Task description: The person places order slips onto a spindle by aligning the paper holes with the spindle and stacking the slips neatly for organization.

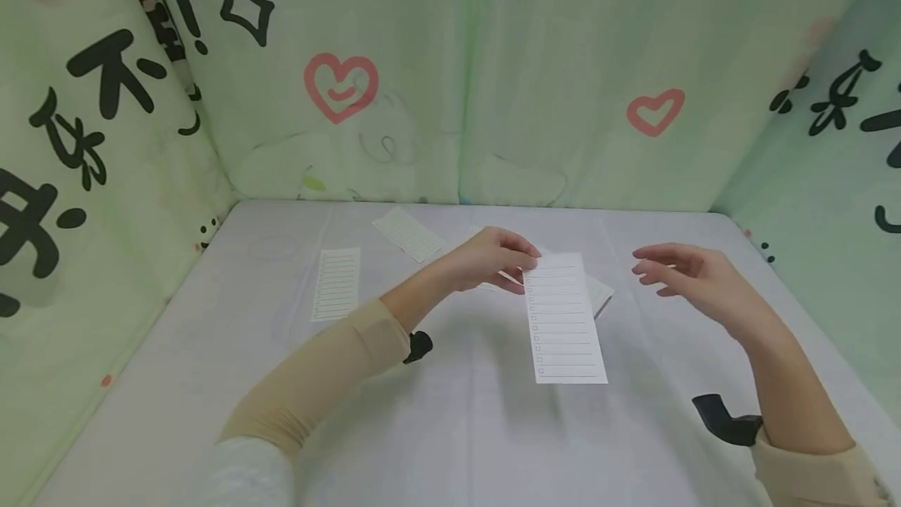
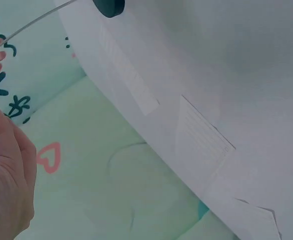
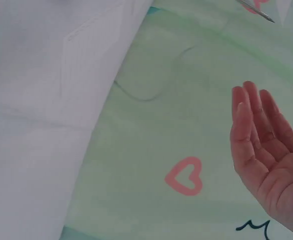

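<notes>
My left hand (image 1: 493, 260) pinches the top left corner of a white checklist sheet (image 1: 565, 319) with printed lines and small boxes. The sheet hangs above the table, facing me. To its right, my right hand (image 1: 693, 280) is raised, fingers loosely bent, apart from the sheet and holding nothing. In the left wrist view, the left hand (image 2: 9, 175) is at the left edge and the sheet (image 2: 31, 22) appears as a thin strip. The right wrist view shows the right hand (image 3: 271, 150) with its palm visible and fingers up.
Lined sheets lie on the white-covered table (image 1: 450, 444): one at left (image 1: 336, 284), one slanted at the back (image 1: 407, 233), and another (image 1: 600, 294) partly hidden behind the held sheet. Green curtains (image 1: 549, 61) with printed hearts and characters enclose the table.
</notes>
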The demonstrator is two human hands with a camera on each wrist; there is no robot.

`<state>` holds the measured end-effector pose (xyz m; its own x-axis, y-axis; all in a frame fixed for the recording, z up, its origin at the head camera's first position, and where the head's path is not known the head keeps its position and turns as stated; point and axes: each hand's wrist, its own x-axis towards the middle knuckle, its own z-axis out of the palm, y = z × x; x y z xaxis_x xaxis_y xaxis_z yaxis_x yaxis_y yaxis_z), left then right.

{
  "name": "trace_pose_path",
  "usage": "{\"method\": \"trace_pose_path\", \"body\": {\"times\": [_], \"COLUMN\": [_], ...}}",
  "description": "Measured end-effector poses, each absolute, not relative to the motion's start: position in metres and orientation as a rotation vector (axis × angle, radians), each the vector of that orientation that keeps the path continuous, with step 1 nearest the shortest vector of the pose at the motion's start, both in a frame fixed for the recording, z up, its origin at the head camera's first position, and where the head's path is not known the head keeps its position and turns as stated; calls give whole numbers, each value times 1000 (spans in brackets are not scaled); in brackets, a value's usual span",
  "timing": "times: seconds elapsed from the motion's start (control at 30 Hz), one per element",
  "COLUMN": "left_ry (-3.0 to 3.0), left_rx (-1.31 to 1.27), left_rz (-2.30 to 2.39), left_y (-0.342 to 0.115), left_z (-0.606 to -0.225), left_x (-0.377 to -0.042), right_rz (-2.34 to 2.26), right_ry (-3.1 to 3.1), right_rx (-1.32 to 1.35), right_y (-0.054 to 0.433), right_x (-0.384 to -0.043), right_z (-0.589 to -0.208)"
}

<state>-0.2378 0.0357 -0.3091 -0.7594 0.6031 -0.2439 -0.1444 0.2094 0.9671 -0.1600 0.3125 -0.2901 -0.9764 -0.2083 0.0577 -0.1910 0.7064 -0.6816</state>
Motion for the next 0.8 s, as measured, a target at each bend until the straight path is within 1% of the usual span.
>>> {"method": "trace_pose_path", "body": {"times": [0.13, 0.47, 0.8], "left_ry": [1870, 1821, 1824], "left_rx": [462, 538, 543], "left_rz": [1576, 1528, 1517], "left_y": [50, 71, 74], "left_z": [-308, -302, -300], "left_x": [-234, -221, -216], "right_rz": [-1337, -1264, -1263], "right_ry": [2776, 2637, 2574], "right_rx": [-351, -271, -241], "right_y": [313, 302, 298], "right_x": [-161, -161, -160], "right_z": [-280, -274, -276]}}
